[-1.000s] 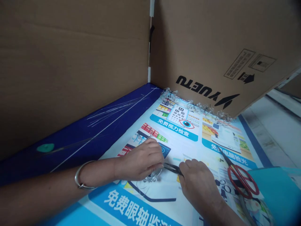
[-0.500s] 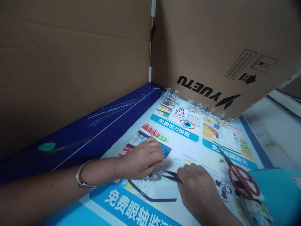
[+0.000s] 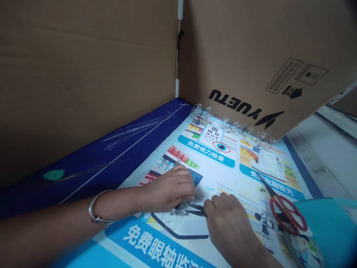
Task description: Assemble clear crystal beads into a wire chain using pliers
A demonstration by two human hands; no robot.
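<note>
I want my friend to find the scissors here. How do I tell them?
Look at the big printed poster. On its right side, past the right hand, by the teal sheet, lie the scissors: the only thing with red loop handles.

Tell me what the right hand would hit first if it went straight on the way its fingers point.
The clear plastic tangle under the left hand, just past the tip of the small black tool pinched in the right hand. Depth is hard to judge from this view.
</note>
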